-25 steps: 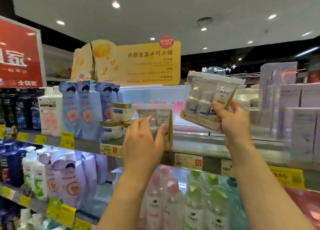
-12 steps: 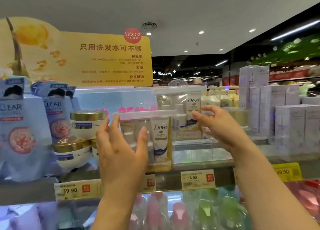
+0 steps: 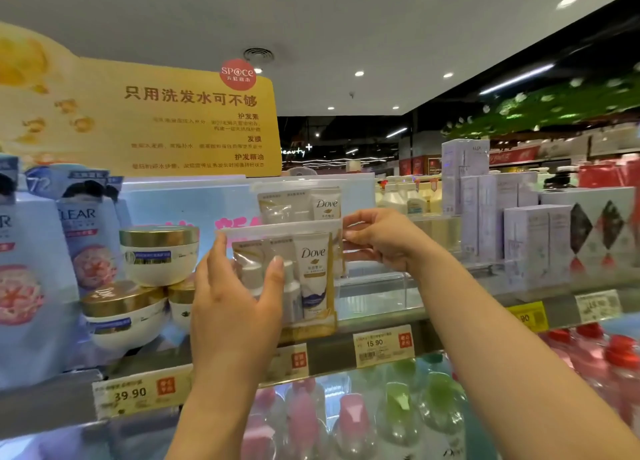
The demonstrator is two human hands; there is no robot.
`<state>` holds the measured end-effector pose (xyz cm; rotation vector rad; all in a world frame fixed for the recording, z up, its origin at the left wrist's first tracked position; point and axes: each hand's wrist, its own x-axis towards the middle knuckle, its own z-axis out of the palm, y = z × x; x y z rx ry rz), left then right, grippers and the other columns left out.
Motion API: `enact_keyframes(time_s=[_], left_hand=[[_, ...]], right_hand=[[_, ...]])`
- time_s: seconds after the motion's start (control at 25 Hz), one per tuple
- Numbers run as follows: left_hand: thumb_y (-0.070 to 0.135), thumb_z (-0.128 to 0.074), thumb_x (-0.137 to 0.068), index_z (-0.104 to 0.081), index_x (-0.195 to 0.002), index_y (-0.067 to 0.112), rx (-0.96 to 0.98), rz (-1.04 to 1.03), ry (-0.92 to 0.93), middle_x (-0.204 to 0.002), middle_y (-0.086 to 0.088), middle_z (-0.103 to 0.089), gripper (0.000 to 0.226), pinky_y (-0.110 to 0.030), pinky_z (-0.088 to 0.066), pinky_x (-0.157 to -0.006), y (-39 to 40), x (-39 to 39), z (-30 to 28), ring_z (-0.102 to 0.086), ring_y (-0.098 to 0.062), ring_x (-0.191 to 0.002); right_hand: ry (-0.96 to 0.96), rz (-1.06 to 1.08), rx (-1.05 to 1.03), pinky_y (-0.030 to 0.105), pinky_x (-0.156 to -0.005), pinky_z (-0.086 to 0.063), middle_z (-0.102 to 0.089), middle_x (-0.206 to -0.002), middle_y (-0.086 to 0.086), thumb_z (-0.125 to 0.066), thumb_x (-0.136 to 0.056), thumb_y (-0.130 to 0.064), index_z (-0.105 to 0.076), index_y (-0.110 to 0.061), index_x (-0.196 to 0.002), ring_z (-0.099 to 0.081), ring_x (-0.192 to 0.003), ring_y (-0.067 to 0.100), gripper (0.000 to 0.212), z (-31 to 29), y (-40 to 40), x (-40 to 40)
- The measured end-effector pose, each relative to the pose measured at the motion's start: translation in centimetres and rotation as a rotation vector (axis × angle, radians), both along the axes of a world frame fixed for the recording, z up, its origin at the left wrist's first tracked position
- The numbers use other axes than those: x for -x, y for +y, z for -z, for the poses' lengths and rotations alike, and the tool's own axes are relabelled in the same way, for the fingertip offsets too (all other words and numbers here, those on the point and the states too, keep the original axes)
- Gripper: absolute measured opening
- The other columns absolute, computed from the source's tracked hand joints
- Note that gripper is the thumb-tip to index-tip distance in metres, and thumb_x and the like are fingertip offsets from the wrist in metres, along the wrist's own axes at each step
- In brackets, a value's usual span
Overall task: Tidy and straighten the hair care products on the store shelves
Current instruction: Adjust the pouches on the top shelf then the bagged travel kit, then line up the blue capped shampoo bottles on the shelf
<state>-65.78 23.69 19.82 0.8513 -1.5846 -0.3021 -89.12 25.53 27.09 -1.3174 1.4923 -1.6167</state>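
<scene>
Moved since a second ago: second Dove travel kit, held up in the air to the right back then, now standing on the top shelf right behind the front Dove travel kit, poking up above it. Left hand wrapped round the front kit's left side, fingers up along the edge, thumb pressed across the clear plastic front. Right hand pinching the front kit's upper right corner near the zip strip, remaining fingers loosely curled. Front kit upright at the shelf lip, small bottles and a white Dove tube visible inside. Left of the front kit: stacked gold-lidded cream jars, touching each other, then blue CLEAR refill pouches further left. Above and behind the front kit: big yellow sign with Chinese text. Just below the front kit on the shelf edge: price tags, 15.90 tag slightly right, 39.90 tag lower left. Right of the front kit: pale lilac boxes, well apart from it. Under the shelf: pink and green pump bottles, blurry.
</scene>
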Motion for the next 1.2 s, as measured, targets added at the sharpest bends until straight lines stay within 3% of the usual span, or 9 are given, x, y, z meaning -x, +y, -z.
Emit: enact_keyframes(time_s=[0.2,0.32,0.44,0.56,0.8,1.0,1.2], left_hand=[[0.057,-0.054,-0.088,-0.019,-0.15,0.034,-0.006,0.014,0.025,-0.153,-0.004,-0.034,0.075,-0.048,-0.04,-0.098,0.3,0.2,0.1,-0.04,-0.027,-0.135],[0.051,-0.057,-0.088,-0.018,-0.15,0.03,0.005,-0.001,0.054,-0.161,0.0,-0.015,0.077,-0.048,-0.031,-0.106,1.4,1.2,0.5,-0.021,-0.026,-0.145],[0.047,-0.058,-0.088,-0.022,-0.149,0.021,0.119,0.007,0.054,-0.162,0.003,-0.006,0.076,-0.052,-0.025,-0.11,3.0,3.0,0.8,-0.004,-0.023,-0.149],[0.043,-0.056,-0.091,-0.03,-0.147,0.015,0.219,0.101,0.042,-0.162,-0.002,-0.011,0.067,-0.046,-0.016,-0.113,5.4,6.3,1.0,0.001,-0.017,-0.15],[0.037,-0.061,-0.088,-0.045,-0.139,0.019,0.203,0.474,0.019,-0.153,-0.002,-0.034,0.057,-0.025,-0.022,-0.104,12.2,15.7,1.0,-0.025,-0.012,-0.14],[0.045,-0.06,-0.086,-0.056,-0.125,0.025,0.175,0.765,0.005,-0.131,0.001,-0.053,0.044,-0.034,-0.039,-0.102,21.9,26.0,1.1,-0.048,-0.016,-0.125],[0.048,-0.064,-0.079,-0.058,-0.107,0.044,-0.022,1.156,0.01,-0.117,0.016,-0.06,0.028,-0.041,-0.049,-0.095,33.6,36.5,2.3,-0.056,-0.001,-0.113]], right_hand=[[-0.014,-0.111,-0.071,0.04,-0.083,-0.063,-0.07,-0.119,0.024,-0.056,-0.095,0.011,-0.062,0.004,-0.121,-0.072,-0.106,0.034,0.028,-0.4,-1.9,-1.3],[-0.032,-0.148,-0.078,0.039,-0.086,-0.062,-0.069,-0.121,0.022,-0.058,-0.093,0.009,-0.061,0.002,-0.125,-0.07,-0.109,0.032,0.032,-0.5,-1.7,-1.5],[0.005,-0.079,-0.038,0.041,-0.092,-0.059,-0.071,-0.12,0.018,-0.063,-0.092,0.008,-0.066,-0.006,-0.116,-0.071,-0.11,0.03,0.028,-0.3,0.1,-1.0],[0.068,0.032,0.059,0.036,-0.091,-0.059,-0.072,-0.119,0.016,-0.063,-0.094,0.006,-0.066,-0.007,-0.122,-0.072,-0.107,0.024,0.032,-0.1,4.2,0.5],[0.077,0.106,0.15,0.032,-0.076,-0.062,-0.074,-0.109,0.018,-0.064,-0.095,-0.001,-0.069,-0.008,-0.114,-0.073,-0.094,0.024,0.02,2.2,17.6,5.7],[-0.012,0.316,0.204,0.038,-0.077,-0.062,-0.077,-0.091,0.01,-0.065,-0.095,-0.003,-0.073,-0.011,-0.109,-0.074,-0.083,0.021,0.017,6.4,33.0,13.2],[-0.125,0.561,0.247,0.038,-0.072,-0.064,-0.077,-0.087,0.011,-0.065,-0.094,-0.003,-0.078,-0.014,-0.096,-0.073,-0.072,0.02,0.017,10.1,47.3,20.1]])
